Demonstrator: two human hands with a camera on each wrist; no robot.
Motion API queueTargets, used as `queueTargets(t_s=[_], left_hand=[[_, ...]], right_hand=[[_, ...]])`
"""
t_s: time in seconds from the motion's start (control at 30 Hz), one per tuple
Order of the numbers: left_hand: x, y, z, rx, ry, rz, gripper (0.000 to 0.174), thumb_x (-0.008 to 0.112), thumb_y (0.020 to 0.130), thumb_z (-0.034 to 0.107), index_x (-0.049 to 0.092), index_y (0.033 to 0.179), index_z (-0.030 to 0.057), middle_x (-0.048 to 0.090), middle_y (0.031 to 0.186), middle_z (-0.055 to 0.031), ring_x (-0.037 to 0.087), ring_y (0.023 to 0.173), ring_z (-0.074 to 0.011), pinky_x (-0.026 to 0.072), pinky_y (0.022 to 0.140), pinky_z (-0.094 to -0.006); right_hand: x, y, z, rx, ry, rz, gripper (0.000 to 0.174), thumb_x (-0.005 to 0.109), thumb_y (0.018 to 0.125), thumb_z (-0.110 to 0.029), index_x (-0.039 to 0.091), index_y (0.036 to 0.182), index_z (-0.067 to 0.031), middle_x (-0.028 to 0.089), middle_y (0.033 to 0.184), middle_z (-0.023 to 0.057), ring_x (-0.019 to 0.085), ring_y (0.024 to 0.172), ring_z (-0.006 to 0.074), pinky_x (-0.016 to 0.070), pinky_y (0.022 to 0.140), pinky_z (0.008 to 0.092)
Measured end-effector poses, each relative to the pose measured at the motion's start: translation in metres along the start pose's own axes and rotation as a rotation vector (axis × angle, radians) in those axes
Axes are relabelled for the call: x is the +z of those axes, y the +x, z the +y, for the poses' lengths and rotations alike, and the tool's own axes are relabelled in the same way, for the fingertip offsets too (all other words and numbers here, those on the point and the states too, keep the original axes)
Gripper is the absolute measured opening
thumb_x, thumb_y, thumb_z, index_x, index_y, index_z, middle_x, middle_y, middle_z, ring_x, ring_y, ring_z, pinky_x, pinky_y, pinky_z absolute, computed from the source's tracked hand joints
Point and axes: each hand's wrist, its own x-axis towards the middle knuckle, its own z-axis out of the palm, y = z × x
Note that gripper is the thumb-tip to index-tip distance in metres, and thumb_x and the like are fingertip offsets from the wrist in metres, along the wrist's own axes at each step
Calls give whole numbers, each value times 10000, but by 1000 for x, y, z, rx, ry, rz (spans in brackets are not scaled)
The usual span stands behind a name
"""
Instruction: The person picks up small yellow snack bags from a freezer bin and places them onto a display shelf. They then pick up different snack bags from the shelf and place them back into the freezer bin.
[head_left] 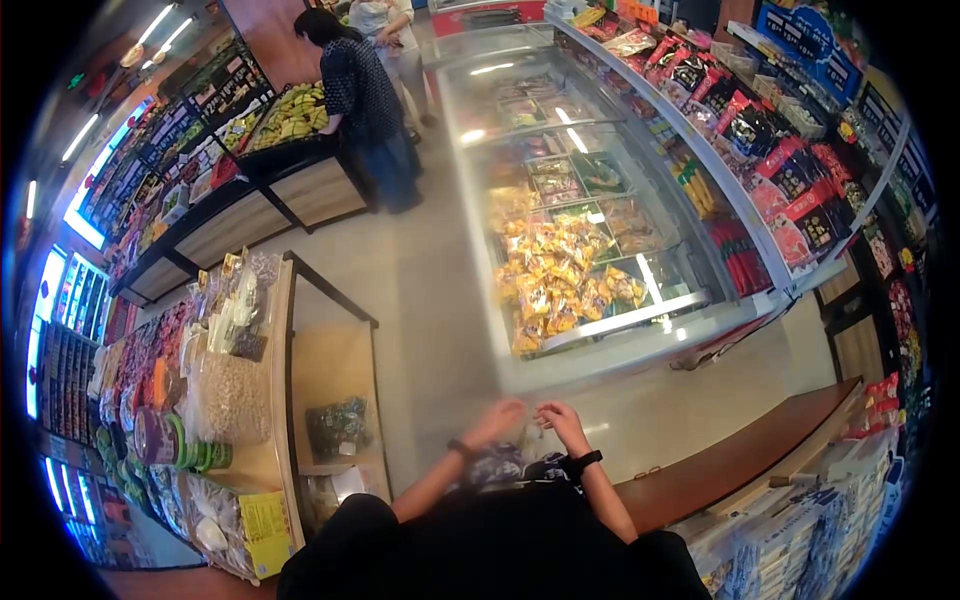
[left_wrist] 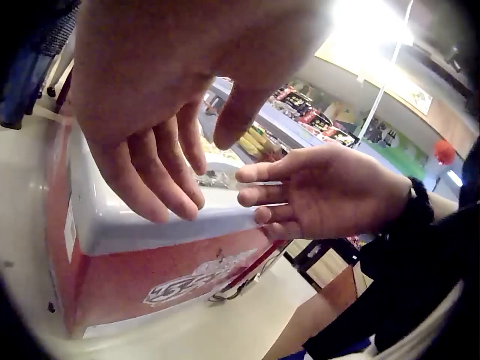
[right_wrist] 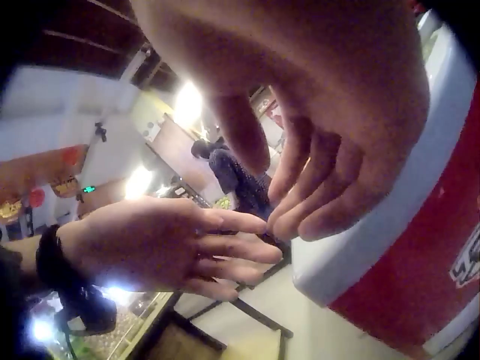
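Observation:
My left hand (head_left: 492,422) and right hand (head_left: 564,424) are held up in front of my body, palms toward each other with a small gap between. Neither holds anything. In the left wrist view the left hand (left_wrist: 180,97) hangs with loosely bent fingers, facing the relaxed fingers of the right hand (left_wrist: 330,191). From the right wrist, the left hand (right_wrist: 150,244) shows nearly straight fingers close to the fingertips of the right hand (right_wrist: 322,97). Just beyond both hands stands a chest freezer (head_left: 590,365) with a white rim, its red side (left_wrist: 172,277) visible below.
Yellow packets (head_left: 550,275) fill the near part of the freezer. A shelf of bagged goods (head_left: 230,390) stands on the left, and a brown counter (head_left: 740,455) on the right. Farther off, a person in dark clothes (head_left: 355,100) leans by a fruit stand (head_left: 290,115).

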Motion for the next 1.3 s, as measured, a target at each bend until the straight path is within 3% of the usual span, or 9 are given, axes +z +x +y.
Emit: queueTargets(t_s=[0.17,0.33,0.4,0.53,0.57,0.77,0.87,1.0,1.3], left_hand=[[-45,34,63,-132,-44,-27,292,544,947,184,592,1148,-22,666,1032,-95,619,970,-169,492,862,-312],[-86,122,1,26,-27,-95,244,526,930,164,635,1056,-14,675,1004,-107,626,899,-176,493,830,-311],[-102,153,12,29,-58,-95,187,555,876,86,650,1023,20,655,953,-54,600,862,-141,483,777,-273],[-147,212,55,185,129,-43,201,567,853,85,644,1032,33,594,1052,-109,606,852,-189,487,770,-299],[-151,230,54,202,336,123,246,571,843,87,623,1079,38,577,1072,-124,589,906,-217,474,790,-318],[-173,311,74,146,359,-117,465,592,834,175,525,1260,1,567,1191,-192,543,1126,-306,419,965,-354],[-171,321,80,175,561,-236,524,599,824,216,521,1288,-17,558,1274,-216,529,1182,-338,402,1002,-360],[-175,337,72,281,670,-362,420,584,836,202,599,1186,-29,616,1196,-193,575,1115,-310,430,957,-358],[-181,283,88,54,164,-353,289,547,903,218,707,979,-10,696,896,-86,625,859,-171,465,820,-284]], right_hand=[[14,44,-49,107,71,37,181,537,907,-128,638,1030,-43,681,909,45,620,775,114,490,707,253],[21,85,-61,78,161,185,209,548,902,-135,618,1078,-46,674,944,48,624,786,123,490,698,256],[21,102,-74,91,186,260,237,554,896,-137,608,1109,-48,664,986,52,625,797,125,490,696,256],[34,135,-96,90,260,400,319,564,881,-143,582,1188,-59,631,1081,53,629,842,135,486,706,263],[37,142,-96,63,274,444,342,567,878,-145,576,1210,-63,622,1102,52,631,855,139,485,711,267],[65,178,-109,-85,216,633,603,560,872,-199,359,1432,-101,473,1348,105,618,962,197,478,789,295],[83,180,-110,20,246,637,657,574,869,-230,322,1461,-95,498,1323,109,618,981,199,486,802,300],[88,177,-117,92,349,540,670,586,872,-242,315,1463,-79,549,1248,100,622,981,178,506,796,308],[99,151,-115,27,469,486,521,571,903,-224,424,1378,-69,598,1107,76,637,922,152,506,775,266]])
